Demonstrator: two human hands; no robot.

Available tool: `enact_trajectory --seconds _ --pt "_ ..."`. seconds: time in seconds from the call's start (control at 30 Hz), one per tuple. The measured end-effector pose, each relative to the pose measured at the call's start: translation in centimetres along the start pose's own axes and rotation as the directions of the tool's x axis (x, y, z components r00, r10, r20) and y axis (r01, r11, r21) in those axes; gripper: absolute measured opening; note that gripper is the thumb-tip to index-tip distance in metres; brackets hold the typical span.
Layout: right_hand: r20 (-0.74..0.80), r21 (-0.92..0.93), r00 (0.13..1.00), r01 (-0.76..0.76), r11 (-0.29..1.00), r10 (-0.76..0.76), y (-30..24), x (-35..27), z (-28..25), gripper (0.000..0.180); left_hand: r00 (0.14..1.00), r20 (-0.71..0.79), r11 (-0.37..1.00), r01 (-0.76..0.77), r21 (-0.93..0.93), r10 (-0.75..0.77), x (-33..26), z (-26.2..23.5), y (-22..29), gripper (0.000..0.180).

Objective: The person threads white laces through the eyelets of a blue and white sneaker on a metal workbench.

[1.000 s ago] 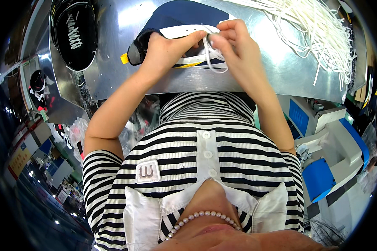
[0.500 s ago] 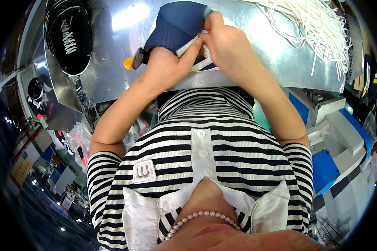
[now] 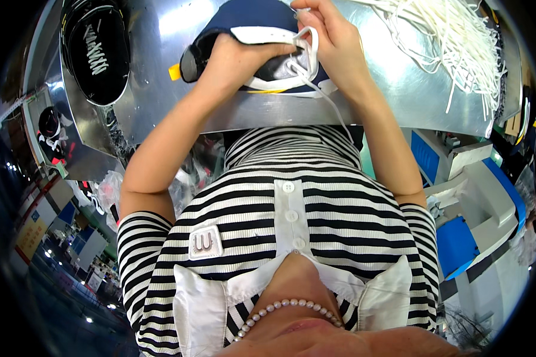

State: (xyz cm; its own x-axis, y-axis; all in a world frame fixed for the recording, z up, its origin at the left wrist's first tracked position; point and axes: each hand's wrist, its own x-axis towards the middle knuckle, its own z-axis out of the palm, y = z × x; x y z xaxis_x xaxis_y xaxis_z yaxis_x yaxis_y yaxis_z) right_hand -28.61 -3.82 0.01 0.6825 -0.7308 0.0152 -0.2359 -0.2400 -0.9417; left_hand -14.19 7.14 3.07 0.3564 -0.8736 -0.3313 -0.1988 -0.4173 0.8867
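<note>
A navy shoe upper [image 3: 253, 15] lies on its side at the table's near edge, its opening toward me. It has white eyelet bands, a dark lining and a yellow tab [image 3: 174, 72] at the left end. My left hand [image 3: 232, 62] reaches into the opening, fingers hidden inside, thumb along the eyelet band; it is closed on the upper. A white shoelace [image 3: 327, 100] loops by the eyelets, and one tail hangs over the table edge. At the upper's right side my right hand [image 3: 342, 50] is closed in a pinch on the lace near its tip.
Black shoe uppers with pale laces [image 3: 95, 56] are stacked on the left. A large heap of white laces [image 3: 458, 50] covers the table's right part. The metal table [image 3: 155, 113] ends just before my body. A grey and blue machine [image 3: 479, 202] stands at lower right.
The upper has tilted so that its opening and white eyelet bands now show. My right hand has moved up and right from the left thumb, and a lace loop and tail have come into view.
</note>
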Motion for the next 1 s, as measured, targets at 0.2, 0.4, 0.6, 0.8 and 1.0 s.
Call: enact_trajectory --seconds 0.2,0.4,0.6,0.8,1.0 --pt "-0.062 -0.192 0.997 -0.046 0.980 0.035 0.5 0.2 0.7 0.026 0.877 0.479 0.850 0.240 -0.470 0.017 -2.6 -4.6 0.8 0.022" --pt "-0.171 -0.271 0.985 -0.073 0.960 0.027 1.4 0.4 1.7 0.026 0.945 -0.183 0.032 -0.199 -0.979 0.270 -11.3 -14.0 8.0 0.026" --pt "-0.140 0.165 0.990 0.000 0.986 0.024 0.9 0.3 0.6 0.018 0.869 -0.007 0.762 -0.430 0.485 0.494 -7.3 -1.6 1.6 0.013" --pt "-0.003 0.158 0.999 -0.053 0.986 0.054 -2.7 -5.4 -1.2 0.018 0.848 -0.083 0.754 -0.414 0.510 0.523 -4.7 0.7 -1.9 0.020" --pt "0.097 0.005 0.995 -0.008 1.000 0.008 -1.4 -8.7 -0.2 0.018 0.915 -0.139 0.827 -0.267 0.495 0.378 -4.5 0.7 -1.0 0.026"
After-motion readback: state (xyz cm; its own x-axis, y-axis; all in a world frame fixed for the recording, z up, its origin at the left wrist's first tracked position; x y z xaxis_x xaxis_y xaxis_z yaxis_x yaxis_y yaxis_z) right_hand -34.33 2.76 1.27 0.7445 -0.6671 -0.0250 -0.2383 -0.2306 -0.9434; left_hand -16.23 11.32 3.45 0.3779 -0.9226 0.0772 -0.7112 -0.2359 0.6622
